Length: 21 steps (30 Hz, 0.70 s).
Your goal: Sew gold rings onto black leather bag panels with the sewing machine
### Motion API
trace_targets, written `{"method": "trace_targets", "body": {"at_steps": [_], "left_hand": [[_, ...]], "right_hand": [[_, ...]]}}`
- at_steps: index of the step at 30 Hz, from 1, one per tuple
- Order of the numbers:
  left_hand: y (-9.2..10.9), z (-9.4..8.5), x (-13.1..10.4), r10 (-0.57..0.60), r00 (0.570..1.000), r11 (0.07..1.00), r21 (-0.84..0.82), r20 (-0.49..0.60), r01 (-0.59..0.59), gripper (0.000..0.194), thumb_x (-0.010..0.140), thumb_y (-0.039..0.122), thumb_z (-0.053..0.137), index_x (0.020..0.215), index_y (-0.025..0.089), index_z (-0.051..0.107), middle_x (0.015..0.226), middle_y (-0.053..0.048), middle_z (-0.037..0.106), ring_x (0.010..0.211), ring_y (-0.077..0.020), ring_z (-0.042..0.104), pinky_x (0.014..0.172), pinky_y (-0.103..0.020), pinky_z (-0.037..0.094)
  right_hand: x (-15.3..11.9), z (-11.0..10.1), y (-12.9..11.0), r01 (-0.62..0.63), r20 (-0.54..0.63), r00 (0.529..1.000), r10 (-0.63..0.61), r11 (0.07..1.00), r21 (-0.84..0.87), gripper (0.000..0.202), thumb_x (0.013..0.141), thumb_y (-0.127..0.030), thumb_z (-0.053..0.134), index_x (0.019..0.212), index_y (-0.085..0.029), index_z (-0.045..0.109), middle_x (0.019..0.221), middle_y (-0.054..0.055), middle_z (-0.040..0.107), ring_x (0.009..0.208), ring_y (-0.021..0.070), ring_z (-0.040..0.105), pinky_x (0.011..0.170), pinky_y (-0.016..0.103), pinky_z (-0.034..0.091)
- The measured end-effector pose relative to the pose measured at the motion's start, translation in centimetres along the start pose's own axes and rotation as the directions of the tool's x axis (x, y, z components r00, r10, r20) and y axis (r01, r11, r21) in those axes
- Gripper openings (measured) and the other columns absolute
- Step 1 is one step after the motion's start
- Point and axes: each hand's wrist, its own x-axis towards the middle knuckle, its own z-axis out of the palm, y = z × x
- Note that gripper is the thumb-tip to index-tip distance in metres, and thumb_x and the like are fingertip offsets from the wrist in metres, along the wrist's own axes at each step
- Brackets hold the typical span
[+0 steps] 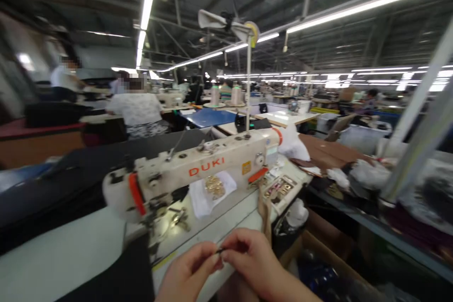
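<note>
My left hand (193,266) and my right hand (249,257) meet in front of a white sewing machine (226,163) marked DUKI. Both are closed in a pinch, fingertips together, on a small dark piece (220,250) too small to name. Beyond them, under the machine's arm, a white cloth (198,203) carries a heap of small gold-coloured metal parts (214,187). The lit needle area (179,219) is to the left of the cloth. A brown strip (266,214) hangs over the machine bed near my right hand.
A divided tray (282,188) with small metal parts sits at the machine's right end. A cardboard box (300,245) stands low on the right, below a side table edge (368,226). Black material (123,269) lies at left. A person in a white top (138,108) sits ahead.
</note>
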Motion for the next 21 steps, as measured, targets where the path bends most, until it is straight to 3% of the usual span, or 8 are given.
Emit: {"method": "trace_targets", "body": {"at_steps": [5, 10, 16, 21], "left_hand": [[-0.6, -2.6, -2.8, -0.060, 0.979, 0.998, -0.038, -0.193, 0.054, 0.020, 0.073, 0.038, 0.059, 0.069, 0.020, 0.067, 0.068, 0.001, 0.065, 0.071, -0.0174, 0.060, 0.069, -0.023, 0.048], [-2.3, -4.8, -5.1, -0.113, 0.948, 0.993, -0.055, -0.299, 0.101, 0.020, 0.074, 0.037, 0.060, 0.075, 0.019, 0.068, 0.072, -0.001, 0.067, 0.074, -0.0179, 0.061, 0.071, -0.024, 0.048], [-3.1, -5.9, -6.0, -0.156, 0.936, 0.987, -0.096, -0.315, 0.132, 0.022, 0.075, 0.039, 0.061, 0.078, 0.019, 0.068, 0.075, 0.000, 0.067, 0.077, -0.0189, 0.062, 0.074, -0.025, 0.049], [-3.2, -6.0, -5.8, -0.135, 0.932, 0.991, -0.073, -0.337, 0.117, 0.023, 0.076, 0.039, 0.060, 0.080, 0.018, 0.068, 0.075, -0.001, 0.067, 0.077, -0.0189, 0.061, 0.074, -0.026, 0.049]], "right_hand": [[1.1, 3.9, 0.1, -0.043, 0.187, 0.982, 0.028, 0.996, 0.079, 0.006, 0.070, -0.023, 0.069, 0.071, -0.018, 0.067, 0.065, 0.002, 0.069, 0.061, 0.0151, 0.064, 0.058, 0.023, 0.045], [1.9, 6.8, 0.2, -0.079, 0.291, 0.956, 0.049, 0.993, 0.092, 0.002, 0.069, -0.020, 0.068, 0.070, -0.019, 0.067, 0.063, 0.000, 0.069, 0.060, 0.0137, 0.063, 0.057, 0.022, 0.045], [2.9, 7.9, 0.3, -0.108, 0.382, 0.921, 0.071, 0.991, 0.077, 0.005, 0.067, -0.021, 0.068, 0.071, -0.018, 0.067, 0.067, 0.000, 0.070, 0.064, 0.0144, 0.064, 0.063, 0.024, 0.047], [3.3, 8.2, 0.6, -0.128, 0.376, 0.923, 0.087, 0.988, 0.085, 0.007, 0.064, -0.021, 0.069, 0.069, -0.017, 0.067, 0.064, 0.000, 0.069, 0.061, 0.0137, 0.063, 0.061, 0.023, 0.048]]}}
